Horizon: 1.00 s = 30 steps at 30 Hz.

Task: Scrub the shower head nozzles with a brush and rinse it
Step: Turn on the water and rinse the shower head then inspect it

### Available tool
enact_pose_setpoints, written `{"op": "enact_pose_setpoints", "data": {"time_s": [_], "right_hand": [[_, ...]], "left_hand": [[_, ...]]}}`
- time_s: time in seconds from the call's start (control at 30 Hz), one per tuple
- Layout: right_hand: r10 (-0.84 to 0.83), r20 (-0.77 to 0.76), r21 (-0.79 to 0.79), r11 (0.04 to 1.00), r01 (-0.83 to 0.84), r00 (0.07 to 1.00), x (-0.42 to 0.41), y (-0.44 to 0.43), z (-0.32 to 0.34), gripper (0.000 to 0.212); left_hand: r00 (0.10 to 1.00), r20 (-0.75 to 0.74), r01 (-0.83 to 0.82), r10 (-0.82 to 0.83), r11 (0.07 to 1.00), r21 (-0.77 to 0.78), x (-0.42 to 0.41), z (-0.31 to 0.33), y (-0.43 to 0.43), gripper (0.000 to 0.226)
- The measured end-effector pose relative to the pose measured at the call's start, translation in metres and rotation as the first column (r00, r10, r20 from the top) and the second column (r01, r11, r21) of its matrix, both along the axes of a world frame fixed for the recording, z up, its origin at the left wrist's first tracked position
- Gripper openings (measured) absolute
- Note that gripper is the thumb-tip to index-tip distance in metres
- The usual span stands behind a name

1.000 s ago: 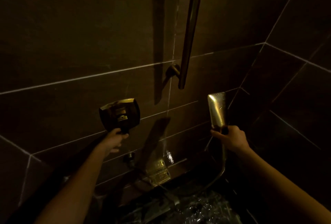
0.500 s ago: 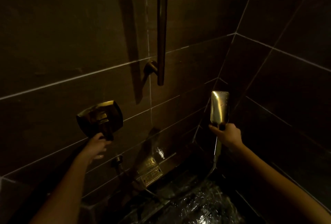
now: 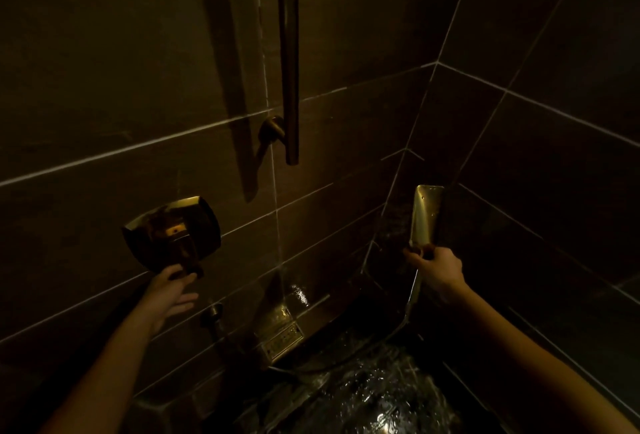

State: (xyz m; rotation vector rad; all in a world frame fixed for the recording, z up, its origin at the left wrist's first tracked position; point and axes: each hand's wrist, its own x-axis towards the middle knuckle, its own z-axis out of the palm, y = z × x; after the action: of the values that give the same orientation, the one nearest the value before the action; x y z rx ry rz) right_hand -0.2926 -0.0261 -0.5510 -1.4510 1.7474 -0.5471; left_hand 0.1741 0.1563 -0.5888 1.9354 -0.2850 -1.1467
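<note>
While the right hand (image 3: 438, 272) clasps the shower head (image 3: 424, 215), left hand (image 3: 171, 293), grip spread, touches valve lever (image 3: 188, 253).

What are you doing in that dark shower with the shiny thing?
A person stands in a dim tiled shower. The right hand grips the shower head by its handle and holds it upright near the corner, with the hose hanging below. The left hand touches the lever of the wall tap. The floor is wet. No brush is in view, so this may be the rinsing part, though no spray can be made out.
</note>
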Motion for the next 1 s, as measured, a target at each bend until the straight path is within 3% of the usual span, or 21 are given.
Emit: {"op": "enact_pose_setpoints", "data": {"time_s": [0.33,0.73,1.0], "right_hand": [[-0.016,-0.069,-0.055,0.998,0.012,0.997,-0.013,-0.007,-0.007,0.025],[-0.034,-0.134,0.095,0.994,0.047,0.99,-0.038,-0.005,-0.016,0.031],[0.079,-0.303,0.161,0.986,-0.031,0.95,-0.05,-0.008,-0.012,0.038]], "left_hand": [[0.995,-0.096,-0.018,0.011,0.997,-0.072,0.001,0.003,0.003,0.053],[0.992,-0.115,-0.053,0.042,0.994,-0.095,-0.007,0.007,-0.001,0.048],[0.992,-0.108,-0.079,0.07,0.993,-0.082,-0.01,0.007,-0.002,0.045]]}}
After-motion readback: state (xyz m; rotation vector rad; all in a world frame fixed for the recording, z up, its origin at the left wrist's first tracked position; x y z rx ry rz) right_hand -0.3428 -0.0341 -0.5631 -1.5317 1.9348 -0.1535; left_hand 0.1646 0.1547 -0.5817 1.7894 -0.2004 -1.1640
